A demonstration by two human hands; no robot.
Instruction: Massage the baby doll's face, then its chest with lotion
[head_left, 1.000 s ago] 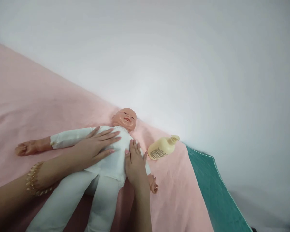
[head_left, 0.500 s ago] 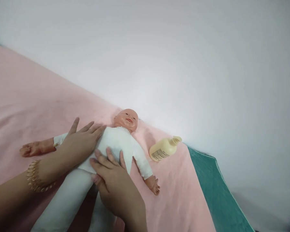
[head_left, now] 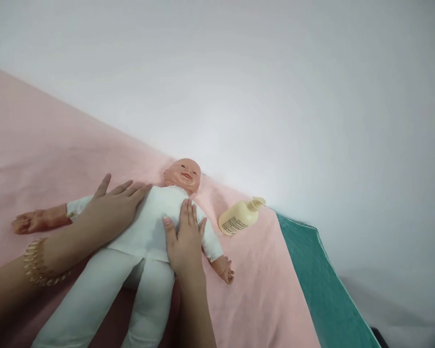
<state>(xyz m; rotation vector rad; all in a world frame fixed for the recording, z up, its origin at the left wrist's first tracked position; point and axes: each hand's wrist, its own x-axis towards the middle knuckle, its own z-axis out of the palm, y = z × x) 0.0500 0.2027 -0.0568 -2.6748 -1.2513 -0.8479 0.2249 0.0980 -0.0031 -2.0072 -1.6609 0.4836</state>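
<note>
A baby doll (head_left: 155,217) with a white cloth body lies on its back, its head at the far end and its legs toward me. My left hand (head_left: 112,212) rests on the side of its chest at the left, fingers stretched out, a beaded bracelet (head_left: 39,263) round the wrist. On the other side of the chest lies my right hand (head_left: 186,237), fingers extended up toward the doll's shoulder and thumb apart. Neither hand grips anything. Beyond the doll's arm at the right is a pale yellow pump bottle (head_left: 239,216) with dark print.
Under the doll spreads a pink cloth (head_left: 261,285), slightly wrinkled. A green surface (head_left: 322,280) shows past its right edge. Behind everything rises a plain pale wall (head_left: 239,87). Something dark (head_left: 379,336) peeks in at the bottom right.
My right hand has moved from the middle of the doll's belly up and right to the side of its chest. My left hand stays on the doll. The whole view has shifted slightly.
</note>
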